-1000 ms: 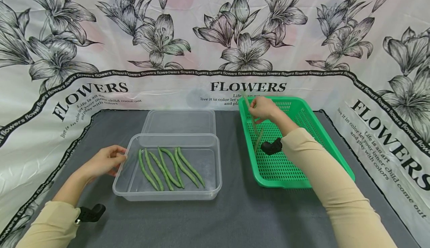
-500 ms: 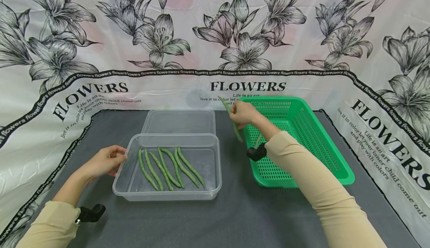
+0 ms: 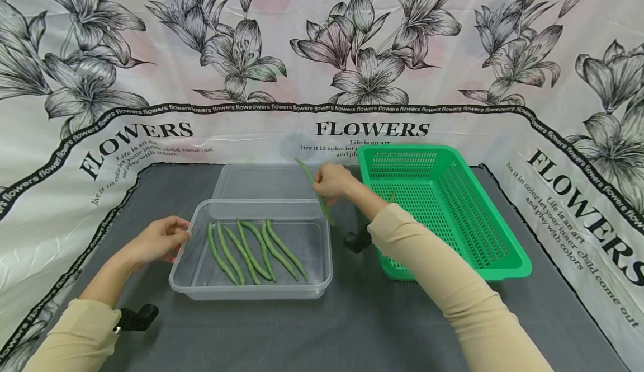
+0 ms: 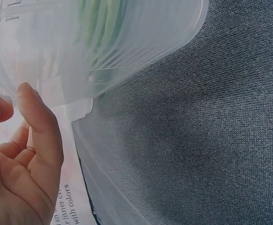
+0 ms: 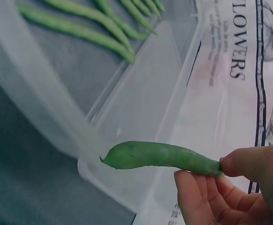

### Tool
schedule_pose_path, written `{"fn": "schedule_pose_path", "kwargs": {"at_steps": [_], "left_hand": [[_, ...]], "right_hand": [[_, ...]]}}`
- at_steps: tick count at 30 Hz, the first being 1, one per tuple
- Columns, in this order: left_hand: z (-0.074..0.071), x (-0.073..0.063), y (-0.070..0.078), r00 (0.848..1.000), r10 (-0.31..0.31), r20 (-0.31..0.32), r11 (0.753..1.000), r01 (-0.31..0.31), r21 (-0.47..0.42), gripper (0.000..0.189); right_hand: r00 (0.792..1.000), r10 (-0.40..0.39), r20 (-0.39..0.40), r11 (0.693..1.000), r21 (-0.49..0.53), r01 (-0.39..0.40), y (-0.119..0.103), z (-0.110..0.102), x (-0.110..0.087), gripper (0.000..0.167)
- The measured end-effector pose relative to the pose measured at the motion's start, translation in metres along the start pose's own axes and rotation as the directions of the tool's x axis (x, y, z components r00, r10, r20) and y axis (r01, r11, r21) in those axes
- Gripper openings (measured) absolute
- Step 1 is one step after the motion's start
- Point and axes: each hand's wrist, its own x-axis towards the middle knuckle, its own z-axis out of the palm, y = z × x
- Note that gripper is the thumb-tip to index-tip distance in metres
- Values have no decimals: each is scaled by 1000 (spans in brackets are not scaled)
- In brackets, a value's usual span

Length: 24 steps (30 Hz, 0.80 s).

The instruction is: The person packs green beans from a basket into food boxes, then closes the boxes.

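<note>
My right hand (image 3: 333, 183) pinches a green bean (image 5: 160, 155) between thumb and fingers, over the back right corner of a clear plastic container (image 3: 251, 292). The bean slants, one end up toward the backdrop. Several green beans (image 3: 271, 252) lie side by side inside the container. At its left wall my left hand (image 3: 160, 240) holds the rim with thumb and fingertips; in the left wrist view the thumb (image 4: 40, 117) is right at the wall. A green basket (image 3: 495, 215) stands on the right, with the tip of a bean (image 3: 392, 196) showing past the right forearm.
A flat clear lid (image 3: 266, 182) lies behind the container. Grey cloth (image 3: 241, 333) covers the table, and a white flower-printed sheet (image 3: 282, 81) hangs behind and along the sides. Black wrist mounts (image 3: 137, 318) sit at both sleeves.
My right hand has lifted the bean out of the green basket and carried it left to the container's back right corner. The left hand has stayed at the container's rim.
</note>
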Motion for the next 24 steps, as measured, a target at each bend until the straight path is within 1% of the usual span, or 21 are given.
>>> {"fn": "schedule_pose_path", "kwargs": {"at_steps": [2, 6, 11, 14, 16, 21, 24], "left_hand": [[0, 0, 1, 1000, 0, 1, 1000, 0, 0, 46], [0, 0, 1, 1000, 4, -3, 1000, -4, 2, 45], [0, 0, 0, 1000, 2, -2, 1000, -2, 5, 45], [0, 0, 0, 1000, -1, 1, 1000, 1, 8, 45], [0, 0, 0, 1000, -2, 3, 1000, 2, 10, 45], [0, 0, 0, 1000, 0, 3, 1000, 0, 15, 46], [-1, 0, 0, 1000, 2, -1, 1000, -2, 16, 46]], "right_hand": [[1000, -3, 19, 1000, 20, 2, -6, 4, 1, 34], [997, -45, 57, 999, 17, 44, -17, 13, 2, 38], [992, -90, 86, 996, 31, 88, -29, 29, 5, 36], [991, -86, 105, 994, 73, 78, -35, 40, 6, 31], [988, -92, 121, 994, 77, 84, -39, 47, 6, 33], [983, -97, 158, 995, 34, 93, -47, 61, 8, 42], [982, -80, 173, 997, 26, 76, -51, 67, 9, 41]]}}
